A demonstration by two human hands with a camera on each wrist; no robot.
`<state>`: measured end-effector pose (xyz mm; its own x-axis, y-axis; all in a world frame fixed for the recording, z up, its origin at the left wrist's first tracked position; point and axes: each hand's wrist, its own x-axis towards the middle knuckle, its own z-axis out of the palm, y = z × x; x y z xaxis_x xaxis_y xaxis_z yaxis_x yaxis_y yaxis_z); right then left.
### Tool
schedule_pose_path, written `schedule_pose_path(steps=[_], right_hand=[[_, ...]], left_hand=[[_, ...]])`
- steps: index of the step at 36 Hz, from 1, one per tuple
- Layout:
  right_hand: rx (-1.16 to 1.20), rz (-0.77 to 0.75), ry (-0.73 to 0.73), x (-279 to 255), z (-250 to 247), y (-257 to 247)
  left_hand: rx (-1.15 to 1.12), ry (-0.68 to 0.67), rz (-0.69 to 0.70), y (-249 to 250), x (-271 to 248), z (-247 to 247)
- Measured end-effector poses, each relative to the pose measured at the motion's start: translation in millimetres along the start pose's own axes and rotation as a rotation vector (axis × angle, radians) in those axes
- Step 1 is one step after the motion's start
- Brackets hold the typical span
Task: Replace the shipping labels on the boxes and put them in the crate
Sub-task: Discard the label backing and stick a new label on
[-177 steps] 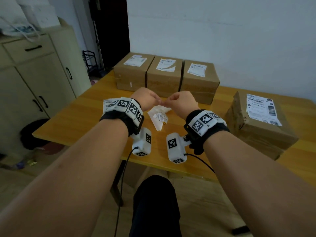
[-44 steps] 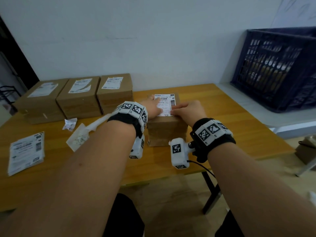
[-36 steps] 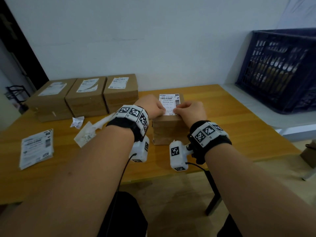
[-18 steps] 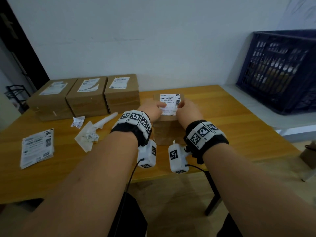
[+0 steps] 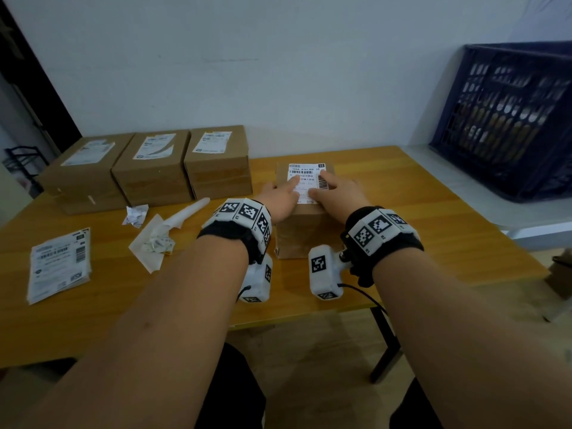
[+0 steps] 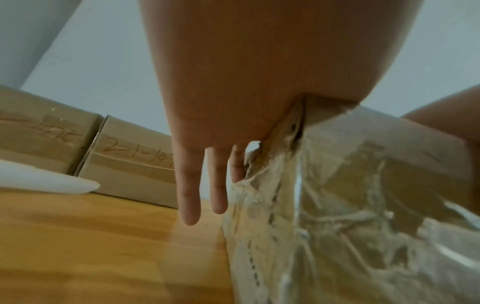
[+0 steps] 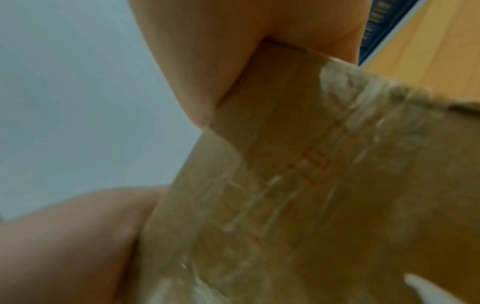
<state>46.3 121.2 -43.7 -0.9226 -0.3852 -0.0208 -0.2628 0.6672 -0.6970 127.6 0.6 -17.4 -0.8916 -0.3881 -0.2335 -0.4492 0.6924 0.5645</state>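
Seen from the head camera, a cardboard box stands on a wooden bench, just past the centre of the view toward 12 o'clock. A white shipping label with barcodes lies flat on its top face. The left hand rests on the box at the label's 9 o'clock edge, one straight finger laid across the paper. The right hand rests at the label's 3 o'clock edge, fingers also flat on it. Neither grip is closed round anything: both hands are flat and pressing down.

In the left wrist view, the other fingers of that hand hang straight down beside the box wall, which is wrapped in wrinkled clear tape. The right wrist view is blurred and shows only palm against taped cardboard.

At 10 o'clock from the box, three more boxes stand in a row against the wall, touching one another, each with a label on top. At 9 o'clock lie a crumpled paper scrap and a peeled white backing sheet. Farther toward 8 o'clock is a stack of loose labels. A dark blue crate sits at 2 o'clock on a pale ledge beside the bench, well apart from the box.
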Motion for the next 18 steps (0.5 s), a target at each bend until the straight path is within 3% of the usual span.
schedule_pose_path(steps=[8,15,18], right_hand=[[0.208,0.052,-0.008,-4,0,-2],[0.113,0.038,0.059,-8,3,-5],[0.068,0.028,0.068,-11,0,-7]], left_hand=[[0.061,-0.033,0.014,2,0,0],[-0.061,0.013,0.072,3,-3,-4],[-0.16,0.04,-0.055,4,-6,-3]])
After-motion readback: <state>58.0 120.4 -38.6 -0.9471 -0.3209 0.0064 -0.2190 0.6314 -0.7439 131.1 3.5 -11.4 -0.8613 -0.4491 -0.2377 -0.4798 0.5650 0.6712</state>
